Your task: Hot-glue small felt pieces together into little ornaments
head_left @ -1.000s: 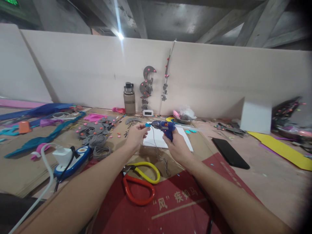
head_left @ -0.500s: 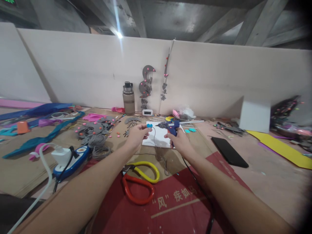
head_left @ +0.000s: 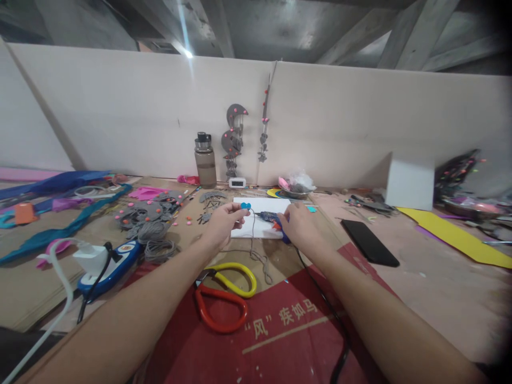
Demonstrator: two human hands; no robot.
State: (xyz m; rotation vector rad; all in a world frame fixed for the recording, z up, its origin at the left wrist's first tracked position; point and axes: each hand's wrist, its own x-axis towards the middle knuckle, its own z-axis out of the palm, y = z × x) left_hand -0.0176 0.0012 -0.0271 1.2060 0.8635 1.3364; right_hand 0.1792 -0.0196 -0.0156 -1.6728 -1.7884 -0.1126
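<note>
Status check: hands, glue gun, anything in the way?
Left hand pinches blue piece. Right hand on glue gun, low over white board. String dangling between.

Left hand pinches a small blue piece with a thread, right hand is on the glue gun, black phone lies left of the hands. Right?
Not quite. In the head view the black phone lies right of the hands, not left. The left hand does pinch the small blue piece; the right hand is on the glue gun.

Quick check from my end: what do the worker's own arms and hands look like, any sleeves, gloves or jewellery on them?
Both forearms are bare for the whole length in view, with no sleeve edge showing. The left hand and the right hand wear no gloves. No watch, bracelet or ring shows on either. No markings or tape are visible on the arms.
</note>
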